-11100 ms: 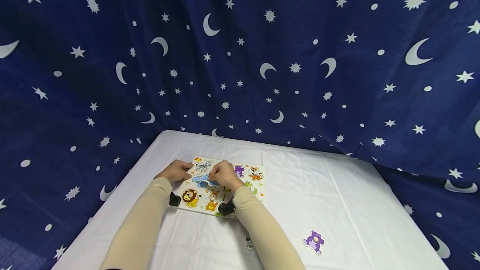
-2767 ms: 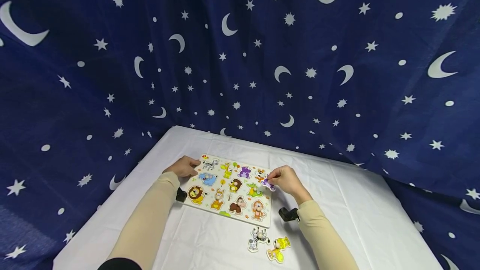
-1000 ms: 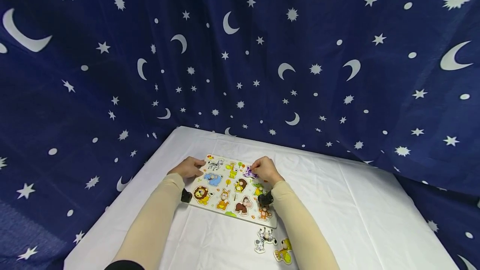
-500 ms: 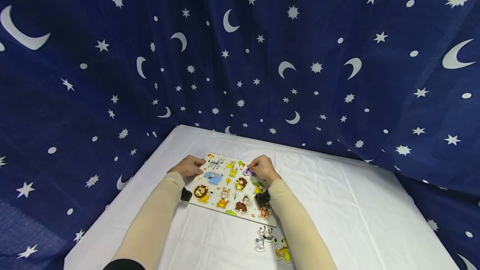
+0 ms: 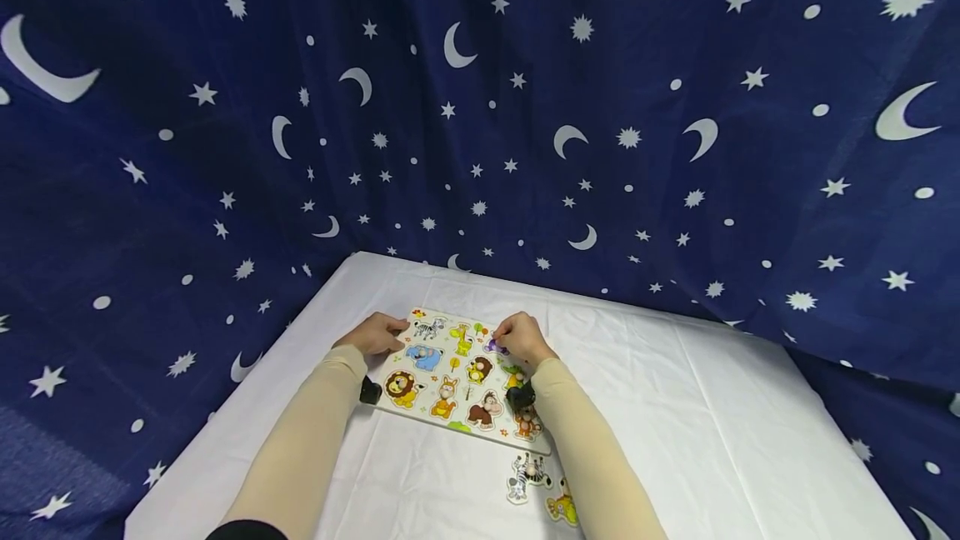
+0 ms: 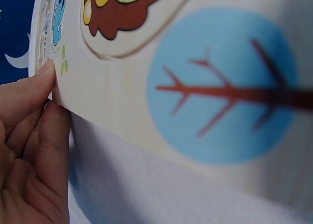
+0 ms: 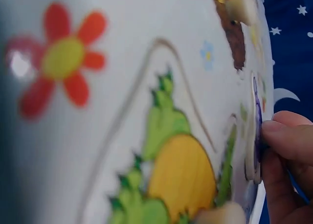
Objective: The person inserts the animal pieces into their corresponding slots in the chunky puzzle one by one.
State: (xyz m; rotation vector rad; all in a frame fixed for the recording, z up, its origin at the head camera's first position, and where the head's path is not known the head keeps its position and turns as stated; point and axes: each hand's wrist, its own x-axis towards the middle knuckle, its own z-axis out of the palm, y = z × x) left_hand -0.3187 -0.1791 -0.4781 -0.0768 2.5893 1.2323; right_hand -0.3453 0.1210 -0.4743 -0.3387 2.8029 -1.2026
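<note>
A white animal knob puzzle board [image 5: 420, 400] lies on the table. My left hand [image 5: 372, 336] grips its left edge; the left wrist view shows the thumb on top and fingers beneath the edge. My right hand [image 5: 527, 338] pinches a purple hippo-like puzzle piece [image 7: 257, 136] over the purple picture at the board's far right. In the right wrist view the piece stands on edge against the board face; whether it is seated I cannot tell. Lion [image 5: 402, 388], elephant [image 5: 423, 357], hedgehog [image 5: 478, 369], kangaroo [image 5: 444, 398] and gorilla [image 5: 486, 411] pieces sit in the board.
A loose zebra piece [image 5: 527, 477] lies just in front of the board's near right corner. Beside it a loose giraffe piece [image 5: 561, 508] is partly hidden by the right forearm. White cloth [image 5: 675, 407] covers the table, with a dark blue starry curtain [image 5: 480, 148] behind.
The elephant piece, earlier in the right hand, now sits in the board. The right hand brought the purple piece from the table leftward over the purple picture. Over the last second it barely moved.
</note>
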